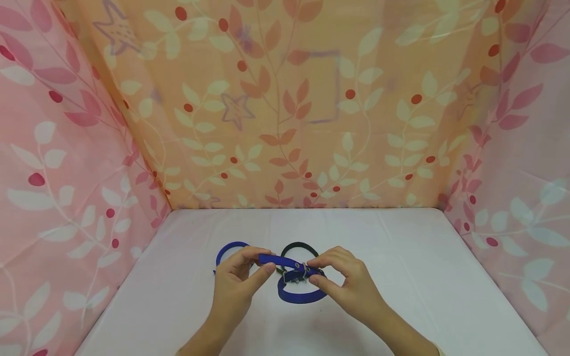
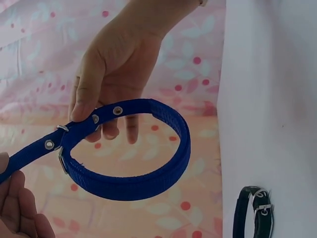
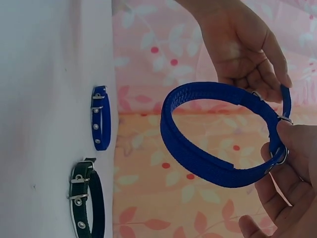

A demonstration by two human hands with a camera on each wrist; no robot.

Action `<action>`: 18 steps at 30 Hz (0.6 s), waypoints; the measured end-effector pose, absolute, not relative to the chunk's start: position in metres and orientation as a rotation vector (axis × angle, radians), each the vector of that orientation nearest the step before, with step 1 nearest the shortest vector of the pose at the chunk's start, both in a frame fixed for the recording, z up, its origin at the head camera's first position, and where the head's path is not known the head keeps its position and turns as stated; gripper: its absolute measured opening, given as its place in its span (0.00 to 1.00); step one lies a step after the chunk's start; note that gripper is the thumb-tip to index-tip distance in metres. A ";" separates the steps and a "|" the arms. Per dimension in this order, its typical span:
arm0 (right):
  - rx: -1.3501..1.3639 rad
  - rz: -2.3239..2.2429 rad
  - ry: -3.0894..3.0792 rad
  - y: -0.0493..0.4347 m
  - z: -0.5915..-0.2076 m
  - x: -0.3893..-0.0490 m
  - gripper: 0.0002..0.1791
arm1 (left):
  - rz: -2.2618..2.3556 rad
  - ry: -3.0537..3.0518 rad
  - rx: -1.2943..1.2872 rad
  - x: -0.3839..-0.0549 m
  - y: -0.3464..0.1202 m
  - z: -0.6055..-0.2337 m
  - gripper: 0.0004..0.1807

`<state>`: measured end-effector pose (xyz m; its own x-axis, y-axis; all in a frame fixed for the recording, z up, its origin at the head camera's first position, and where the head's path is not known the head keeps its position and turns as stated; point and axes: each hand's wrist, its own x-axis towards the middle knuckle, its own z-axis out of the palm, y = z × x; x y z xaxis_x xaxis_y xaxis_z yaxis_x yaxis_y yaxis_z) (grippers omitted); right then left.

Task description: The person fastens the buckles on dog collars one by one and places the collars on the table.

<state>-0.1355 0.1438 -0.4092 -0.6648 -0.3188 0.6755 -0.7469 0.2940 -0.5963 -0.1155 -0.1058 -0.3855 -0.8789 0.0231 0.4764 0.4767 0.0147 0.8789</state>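
A blue collar [image 1: 303, 297] with metal eyelets and a buckle is held up as a loop between both hands. My left hand [image 1: 236, 282] pinches the strap's free end between thumb and fingers, left of the buckle. On the other side, my right hand [image 1: 354, 284] grips the collar by the buckle, thumb on the strap. In the left wrist view the strap [image 2: 32, 151] runs through the metal buckle. The right wrist view shows the loop [image 3: 198, 166] hanging open and round, with a metal ring [image 3: 284, 156] partly hidden by fingers.
On the white table [image 1: 178, 306] behind the hands lie a second blue collar [image 1: 229, 247] and a dark green or black collar [image 1: 298, 244], both formed into loops. Patterned pink side walls [image 1: 58, 198] and an orange back wall [image 1: 276, 148] enclose the table.
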 end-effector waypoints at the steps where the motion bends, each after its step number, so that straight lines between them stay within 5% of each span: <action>1: 0.943 1.353 -2.151 0.144 -0.409 -0.135 0.15 | -1.937 -1.966 -0.518 -0.115 -0.105 -0.386 0.10; 18: 0.668 1.533 -2.304 0.146 -0.404 -0.130 0.12 | -1.846 -2.480 -0.543 -0.118 -0.090 -0.404 0.18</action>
